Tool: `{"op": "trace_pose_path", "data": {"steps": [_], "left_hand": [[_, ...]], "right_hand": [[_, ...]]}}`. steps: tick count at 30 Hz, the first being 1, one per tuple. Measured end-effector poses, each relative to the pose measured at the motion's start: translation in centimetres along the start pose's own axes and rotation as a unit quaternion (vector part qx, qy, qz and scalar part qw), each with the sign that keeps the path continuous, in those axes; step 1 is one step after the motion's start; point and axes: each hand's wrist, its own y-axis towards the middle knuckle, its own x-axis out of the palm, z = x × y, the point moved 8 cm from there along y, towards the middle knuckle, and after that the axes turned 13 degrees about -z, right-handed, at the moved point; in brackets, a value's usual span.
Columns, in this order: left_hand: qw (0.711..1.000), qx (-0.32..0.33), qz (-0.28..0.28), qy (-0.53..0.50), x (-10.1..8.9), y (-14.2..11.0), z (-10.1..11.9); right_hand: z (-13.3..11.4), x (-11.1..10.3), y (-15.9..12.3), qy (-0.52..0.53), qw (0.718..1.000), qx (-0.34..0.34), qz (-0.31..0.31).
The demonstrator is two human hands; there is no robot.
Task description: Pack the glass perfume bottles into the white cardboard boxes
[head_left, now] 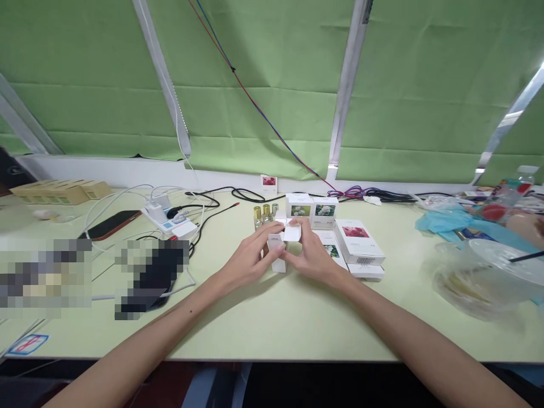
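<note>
Both hands hold one small white carton [279,265] upright at the middle of the table, its top flaps raised. My left hand [254,253] grips its left side, thumb across the front near a flap. On the right side, my right hand [312,249] has its fingers at a white flap [292,232] and its thumb low against the carton. The inside of the carton is hidden. Just behind stand several small bottles with gold and silver caps [266,212]. White boxes with flower pictures [325,212] stand behind my right hand, and more white boxes [359,241] lie stacked to its right.
At left, a power strip [170,221] with cables and a phone [110,225] lie on the table [272,328]. Yellowish boxes [62,191] sit at the back left. A lidded plastic bowl [501,272], blue plastic [446,224] and a bottle [512,192] stand at right.
</note>
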Motion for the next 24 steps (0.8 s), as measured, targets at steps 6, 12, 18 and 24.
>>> {"op": "trace_pose_path", "data": {"steps": [6,12,18,24], "left_hand": [[1.0,0.01,0.001,-0.006,0.21,-0.03,-0.1],[1.0,0.015,-0.004,0.002,0.71,0.01,-0.55],[1.0,-0.001,-0.021,-0.002,0.76,0.17,-0.63],[1.0,0.003,-0.015,-0.004,0.77,0.13,-0.59]], "right_hand": [[0.17,0.01,0.02,-0.005,1.0,-0.008,-0.001],[0.25,-0.05,0.03,-0.014,1.0,0.0,0.001],[0.2,-0.01,-0.07,0.0,1.0,0.01,-0.005],[0.04,-0.05,0.02,0.001,1.0,-0.001,-0.002]]}}
